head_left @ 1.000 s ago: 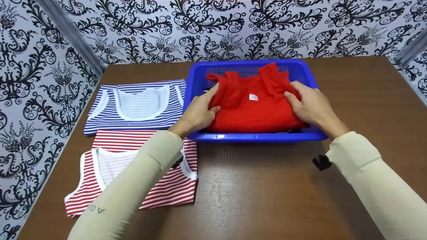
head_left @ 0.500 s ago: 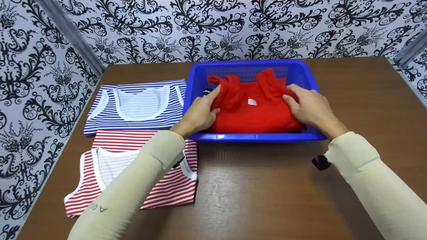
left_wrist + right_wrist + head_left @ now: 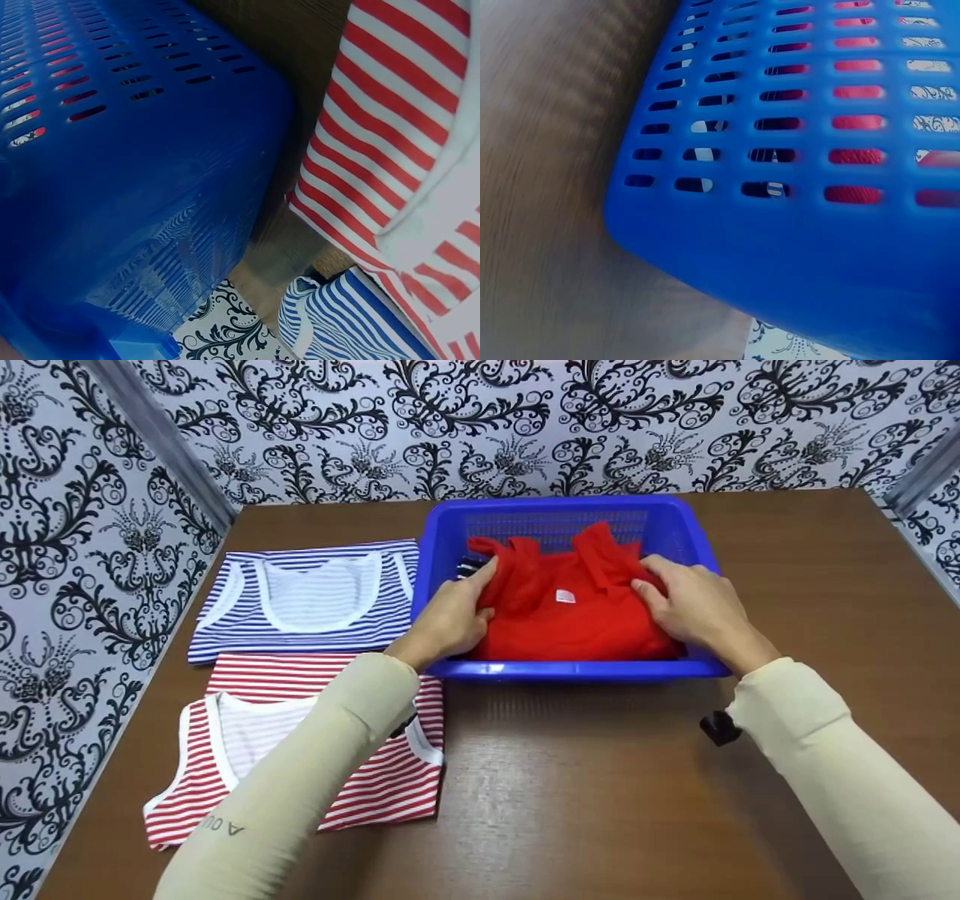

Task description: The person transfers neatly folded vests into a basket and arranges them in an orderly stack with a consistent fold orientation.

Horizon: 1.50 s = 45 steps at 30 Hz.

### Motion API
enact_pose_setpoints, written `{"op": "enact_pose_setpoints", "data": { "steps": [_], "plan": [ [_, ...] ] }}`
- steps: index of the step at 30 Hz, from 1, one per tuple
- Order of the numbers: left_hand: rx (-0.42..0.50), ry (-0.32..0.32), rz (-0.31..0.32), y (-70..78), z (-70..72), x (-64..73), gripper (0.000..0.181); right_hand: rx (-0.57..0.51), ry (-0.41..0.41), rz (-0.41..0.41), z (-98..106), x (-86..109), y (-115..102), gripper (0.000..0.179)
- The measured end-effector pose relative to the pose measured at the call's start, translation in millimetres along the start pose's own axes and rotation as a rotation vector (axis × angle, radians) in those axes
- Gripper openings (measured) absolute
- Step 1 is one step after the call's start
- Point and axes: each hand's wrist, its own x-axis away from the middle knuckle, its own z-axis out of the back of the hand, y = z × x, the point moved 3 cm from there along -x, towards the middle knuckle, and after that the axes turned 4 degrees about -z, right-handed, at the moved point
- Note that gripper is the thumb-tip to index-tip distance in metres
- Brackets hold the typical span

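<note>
A folded red tank top [image 3: 577, 630] with a small white label lies inside the blue plastic basket [image 3: 562, 669]. My left hand [image 3: 448, 619] grips its left side, thumb on the cloth and fingers partly hidden by it. On the opposite side my right hand [image 3: 694, 600] holds the right edge, thumb on top. Dark striped cloth [image 3: 470, 566] shows beneath the red one by the left wall. Both wrist views look at the outside of the basket; through its slots in the right wrist view, red fabric [image 3: 855, 157] is visible. Neither wrist view clearly shows the fingers.
Left of the basket lies a folded blue-and-white striped tank top [image 3: 315, 637]. Nearer, a red-and-white striped tank top [image 3: 382, 791] is partly covered by my left sleeve. The brown table [image 3: 570, 795] meets patterned walls [image 3: 517, 427] behind and at the left.
Both hands have lowered the red tank top deeper into the basket and slightly toward me. More of the basket's back wall and the dark striped cloth now shows.
</note>
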Motion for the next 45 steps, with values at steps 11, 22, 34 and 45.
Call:
{"op": "enact_pose_setpoints", "data": {
  "steps": [11,22,34,45],
  "plan": [
    [-0.031,-0.031,0.015,0.5,-1.1,-1.7,0.072,0.062,-0.001,0.005,-2.0,1.1,-0.2,0.032],
    [-0.112,-0.046,0.036,0.4,-0.8,-2.4,0.081,0.109,-0.06,-0.028,-1.9,-0.2,-0.3,0.038],
    [-0.132,-0.118,0.068,2.5,-5.5,-2.8,0.056,0.116,-0.066,-0.044,-4.2,-0.6,0.4,0.04],
    [-0.301,-0.106,0.051,3.5,-8.0,-2.0,0.016,0.194,-0.064,0.027,-6.7,0.7,-1.5,0.031]
  ]
}}
